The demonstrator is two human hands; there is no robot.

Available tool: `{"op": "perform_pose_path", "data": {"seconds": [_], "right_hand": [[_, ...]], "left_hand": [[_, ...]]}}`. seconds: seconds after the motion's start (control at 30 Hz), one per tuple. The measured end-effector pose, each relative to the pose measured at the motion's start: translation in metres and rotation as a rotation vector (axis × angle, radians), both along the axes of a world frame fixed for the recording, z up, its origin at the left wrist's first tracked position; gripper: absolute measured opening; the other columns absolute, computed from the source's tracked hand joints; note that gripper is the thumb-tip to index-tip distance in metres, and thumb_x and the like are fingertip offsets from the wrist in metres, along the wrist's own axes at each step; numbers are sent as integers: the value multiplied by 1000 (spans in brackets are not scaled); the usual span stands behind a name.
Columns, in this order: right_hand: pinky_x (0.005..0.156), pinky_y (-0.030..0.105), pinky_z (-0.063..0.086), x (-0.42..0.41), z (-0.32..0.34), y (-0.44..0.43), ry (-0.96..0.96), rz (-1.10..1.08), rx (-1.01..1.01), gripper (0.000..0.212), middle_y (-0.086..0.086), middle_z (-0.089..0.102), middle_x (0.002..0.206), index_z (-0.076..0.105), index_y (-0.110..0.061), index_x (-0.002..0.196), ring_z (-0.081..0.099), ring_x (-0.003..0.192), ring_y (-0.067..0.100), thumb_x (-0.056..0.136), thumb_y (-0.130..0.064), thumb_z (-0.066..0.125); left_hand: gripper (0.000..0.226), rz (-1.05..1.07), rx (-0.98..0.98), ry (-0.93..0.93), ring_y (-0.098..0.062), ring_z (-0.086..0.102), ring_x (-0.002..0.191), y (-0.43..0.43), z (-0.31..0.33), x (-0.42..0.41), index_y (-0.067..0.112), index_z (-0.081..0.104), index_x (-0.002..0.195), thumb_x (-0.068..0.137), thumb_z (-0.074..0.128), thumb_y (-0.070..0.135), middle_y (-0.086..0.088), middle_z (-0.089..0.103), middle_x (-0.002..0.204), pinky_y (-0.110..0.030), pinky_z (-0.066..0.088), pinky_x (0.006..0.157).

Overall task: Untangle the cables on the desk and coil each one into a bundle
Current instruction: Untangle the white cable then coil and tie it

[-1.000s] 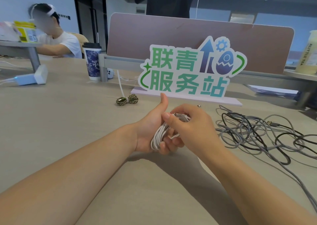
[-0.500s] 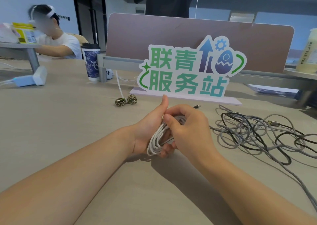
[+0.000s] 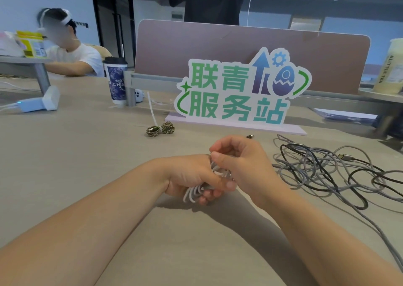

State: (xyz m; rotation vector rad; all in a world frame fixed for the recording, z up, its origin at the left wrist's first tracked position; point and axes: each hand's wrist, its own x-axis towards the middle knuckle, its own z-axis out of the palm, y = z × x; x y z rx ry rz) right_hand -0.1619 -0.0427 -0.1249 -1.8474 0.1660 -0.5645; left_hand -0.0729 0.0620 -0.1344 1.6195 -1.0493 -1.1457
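Both forearms reach in from six o'clock and meet over the middle of the desk [image 3: 76, 165]. The left hand [image 3: 187, 176] is clamped round a white cable [image 3: 194, 194] gathered into loops, its fingers curled beneath, and the ends of the loops stick out at the hand's six o'clock. The right hand [image 3: 244, 165] touches it from three o'clock, thumb and bent forefinger pinching the white strands at the top of the bundle. Just beyond the right hand, at twelve o'clock, a small plug [image 3: 249, 136] lies on the desk; which cable it belongs to cannot be told. At three o'clock of the hands, grey and black cables [image 3: 327, 172] lie in a loose tangle, one grey strand trailing off toward five o'clock. At eleven o'clock rests a braided cable [image 3: 162, 129], coiled and cinched at its waist by a white tie [image 3: 152, 111] that stands up. Farther off at twelve to one o'clock a sign [image 3: 239, 89] with green characters stands on a pale base before a mauve partition [image 3: 196, 46]. A lidded paper cup [image 3: 117, 83] stands at ten o'clock, a white adapter [image 3: 32, 105] at nine, a pale bottle [image 3: 390, 67] at two. Farthest away are a seated person [image 3: 74, 61] in white and a standing person [image 3: 211, 2] in black.
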Motion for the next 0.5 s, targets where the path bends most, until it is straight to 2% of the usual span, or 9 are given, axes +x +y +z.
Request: {"op": "perform_pose_path", "data": {"seconds": [0.13, 0.2, 0.23, 0.3, 0.4, 0.5], "right_hand": [[73, 27, 53, 3, -5, -7, 20, -53, -121, 12, -3, 67, 78, 65, -21, 78, 64, 76, 13, 80, -10, 69], [65, 18, 50, 3, -5, -10, 75, -100, -249, 4, -3, 67, 81, 64, -21, 83, 63, 76, 12, 82, -22, 68], [59, 14, 48, 4, -6, -11, 117, -110, -323, 7, -3, 67, 82, 63, -21, 86, 61, 72, 10, 84, -27, 65], [61, 20, 48, 4, -7, -12, 177, -83, -412, 13, -3, 66, 82, 62, -21, 89, 56, 64, 9, 87, -34, 60], [65, 31, 52, 4, -7, -16, 159, -78, -355, 12, 0, 68, 79, 65, -20, 87, 62, 66, 16, 87, -31, 61], [69, 36, 56, 3, -5, -20, 112, -116, -278, 7, 3, 69, 75, 67, -18, 85, 66, 72, 20, 87, -23, 63]], "left_hand": [[36, 115, -22, -113, -8, 34, 36, -4, 0, -3, 18, 63, 56, 85, 60, -4, 1, 50, 45, -16, 32, 37], [37, 136, -15, -165, -7, 33, 34, -3, 0, -3, 20, 66, 60, 84, 57, -6, 3, 51, 43, -14, 30, 36], [36, 149, -8, -186, -7, 33, 33, -3, 1, -2, 20, 66, 61, 84, 55, -6, 2, 50, 43, -14, 29, 35], [33, 161, 4, -217, -8, 34, 33, -2, 2, -1, 21, 66, 61, 83, 58, -2, 0, 49, 45, -15, 29, 35], [23, 165, -13, -213, -10, 39, 37, -3, 2, -1, 20, 64, 62, 82, 66, 9, -2, 52, 51, -19, 33, 37], [12, 190, -46, -133, -12, 49, 45, -4, 4, -1, 9, 61, 77, 86, 64, 16, -5, 62, 63, -21, 42, 42]]}}
